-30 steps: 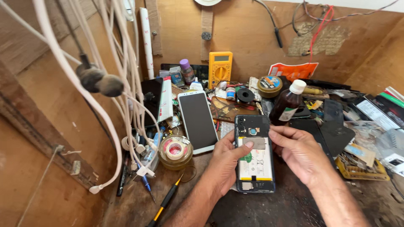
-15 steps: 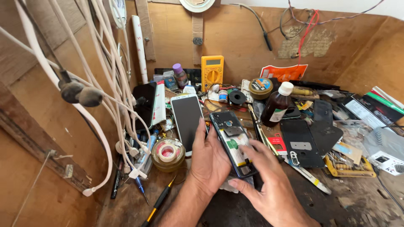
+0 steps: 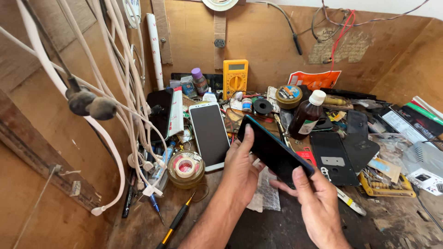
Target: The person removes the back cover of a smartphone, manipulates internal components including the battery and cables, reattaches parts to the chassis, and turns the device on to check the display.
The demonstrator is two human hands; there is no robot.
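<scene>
Smartphone (image 3: 275,151), thin, rigid, glass-faced and likely slippery, tilts toward ten o'clock, left hand (image 3: 241,171) and right hand (image 3: 318,207) fingers clamped on its edges.

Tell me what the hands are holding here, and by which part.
Both hold one flat black rectangular phone, dark face up: the left hand grips its upper-left end and edge, the right hand its lower-right end, thumb on top.
</scene>
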